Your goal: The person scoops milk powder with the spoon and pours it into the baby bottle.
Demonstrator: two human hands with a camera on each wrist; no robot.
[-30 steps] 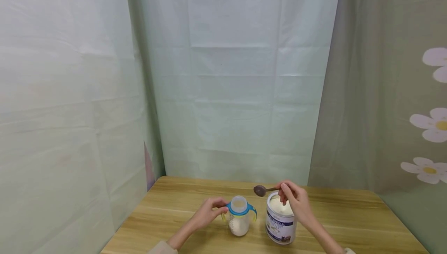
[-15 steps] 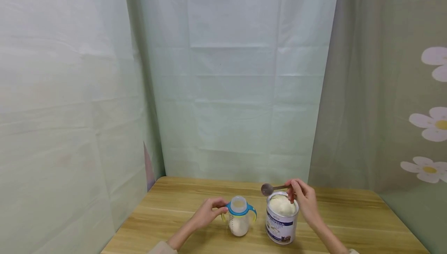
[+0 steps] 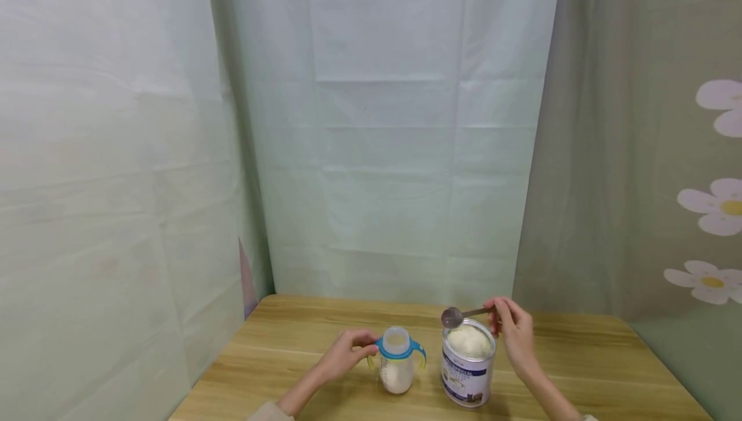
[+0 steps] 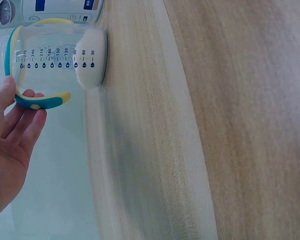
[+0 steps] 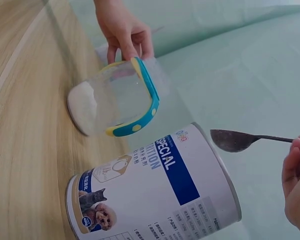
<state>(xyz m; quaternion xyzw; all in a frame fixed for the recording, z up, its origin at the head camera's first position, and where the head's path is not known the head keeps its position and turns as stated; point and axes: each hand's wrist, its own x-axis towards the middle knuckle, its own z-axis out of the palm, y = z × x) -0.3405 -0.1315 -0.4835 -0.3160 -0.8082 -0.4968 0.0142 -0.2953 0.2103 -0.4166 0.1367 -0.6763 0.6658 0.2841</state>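
A clear baby bottle (image 3: 397,373) with a blue and yellow two-handled collar stands uncapped on the table, white powder in its bottom part. My left hand (image 3: 346,355) pinches its left handle (image 4: 42,102) between thumb and fingers. To its right stands an open milk powder tin (image 3: 466,376), heaped with pale powder (image 3: 469,342); a cat and a dog show on its label in the right wrist view. My right hand (image 3: 514,334) pinches the handle of a dark measuring spoon (image 3: 452,318), whose bowl is over the tin's far left rim.
The wooden table (image 3: 290,327) carries both containers near its front middle. Pale green curtains (image 3: 394,183) close in the back and the left, and a darker curtain with printed flowers (image 3: 710,282) hangs on the right.
My right hand has moved right with the spoon, from between bottle and tin to over the tin's rim, uncovering the heaped powder. The left hand and bottle have stayed put.
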